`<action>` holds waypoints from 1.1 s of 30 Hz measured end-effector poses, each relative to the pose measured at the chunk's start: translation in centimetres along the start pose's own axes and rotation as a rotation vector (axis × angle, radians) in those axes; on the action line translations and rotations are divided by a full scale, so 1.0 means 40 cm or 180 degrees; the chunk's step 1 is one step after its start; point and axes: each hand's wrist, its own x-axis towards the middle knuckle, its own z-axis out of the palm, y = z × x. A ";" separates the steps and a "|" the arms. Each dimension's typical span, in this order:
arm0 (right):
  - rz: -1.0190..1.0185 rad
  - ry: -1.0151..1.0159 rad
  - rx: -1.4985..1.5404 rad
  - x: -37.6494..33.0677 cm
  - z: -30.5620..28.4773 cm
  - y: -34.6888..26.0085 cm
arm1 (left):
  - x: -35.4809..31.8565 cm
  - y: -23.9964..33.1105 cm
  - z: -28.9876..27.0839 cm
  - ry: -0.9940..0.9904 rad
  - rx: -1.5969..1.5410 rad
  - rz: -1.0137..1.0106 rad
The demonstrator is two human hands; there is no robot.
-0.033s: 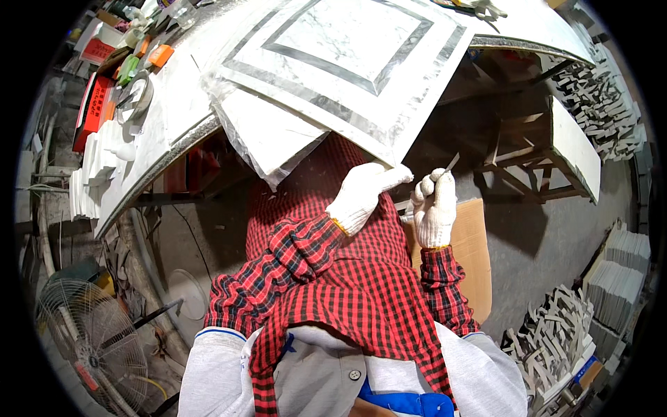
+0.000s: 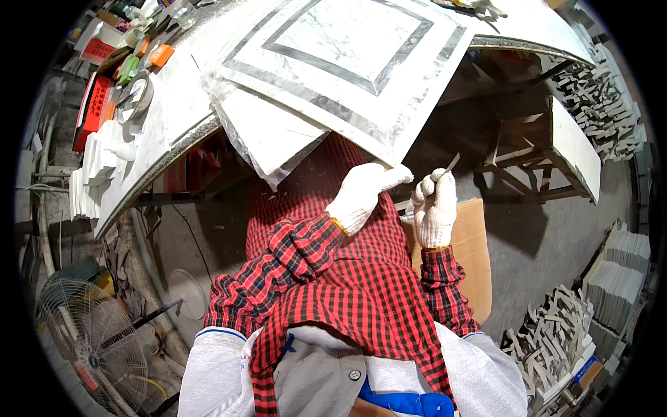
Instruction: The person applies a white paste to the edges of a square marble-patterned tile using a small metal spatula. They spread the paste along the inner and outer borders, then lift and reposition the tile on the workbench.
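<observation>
A square marble panel [image 2: 340,42], white with grey inlaid bands, lies with one corner jutting over the table edge toward me. At that corner is my left hand [image 2: 363,197], in a white knit glove, its fingers closed together against the panel's tip; its fingertips are partly hidden. Just to the right, apart from the panel, my right hand [image 2: 435,212] is curled closed in a matching glove. Out of its top pokes a thin, pointed grey blade [image 2: 453,162]; any handle is hidden in the fist. Under the panel sits a white slab [image 2: 267,131] with clear plastic film [image 2: 244,149].
The white worktable [image 2: 170,104] curves round ahead, with red boxes [image 2: 92,115] and a tape roll [image 2: 135,97] at left. A fan [image 2: 90,347] stands lower left. At right are a wooden stand [image 2: 573,149], piled stone strips [image 2: 556,340] and stacked tiles [image 2: 615,278].
</observation>
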 end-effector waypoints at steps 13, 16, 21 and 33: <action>0.0004 -0.0161 -0.0116 0.030 0.014 -0.026 | -0.004 -0.015 -0.041 -0.0804 0.1204 -0.0869; -0.0110 -0.0304 -0.0418 0.090 0.025 -0.044 | -0.037 0.003 -0.111 -0.0306 0.0225 -0.0374; 0.0009 -0.0462 -0.1167 0.166 0.079 -0.083 | -0.055 0.022 -0.233 0.0567 -0.1019 0.0266; 0.0857 -0.0956 -0.0418 0.179 0.180 -0.095 | -0.032 0.021 -0.229 0.1524 -0.2047 0.1043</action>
